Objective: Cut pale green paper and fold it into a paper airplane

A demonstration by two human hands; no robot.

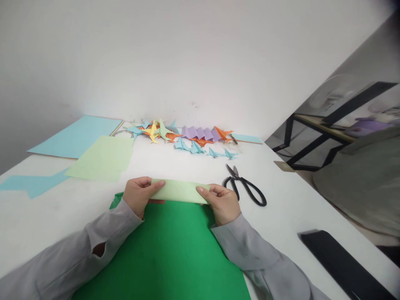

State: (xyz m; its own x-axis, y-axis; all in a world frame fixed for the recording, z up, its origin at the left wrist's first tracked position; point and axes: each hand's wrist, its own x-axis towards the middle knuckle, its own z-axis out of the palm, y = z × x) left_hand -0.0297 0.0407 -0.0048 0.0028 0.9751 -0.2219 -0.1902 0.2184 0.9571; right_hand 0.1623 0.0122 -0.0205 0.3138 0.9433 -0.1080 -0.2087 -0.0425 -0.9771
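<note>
A folded strip of pale green paper (pixel 179 191) is held level above a large dark green sheet (pixel 168 254) on the white table (pixel 300 208). My left hand (pixel 140 196) pinches the strip's left end, thumb on top. The right end is pinched by my right hand (pixel 220 202). Both arms wear grey sleeves.
Black scissors (pixel 245 187) lie just right of my right hand. A light green sheet (pixel 103 158) and light blue sheets (pixel 78 135) lie at the left. Several folded paper shapes (pixel 187 137) line the wall. A black flat object (pixel 340 262) sits near the right edge.
</note>
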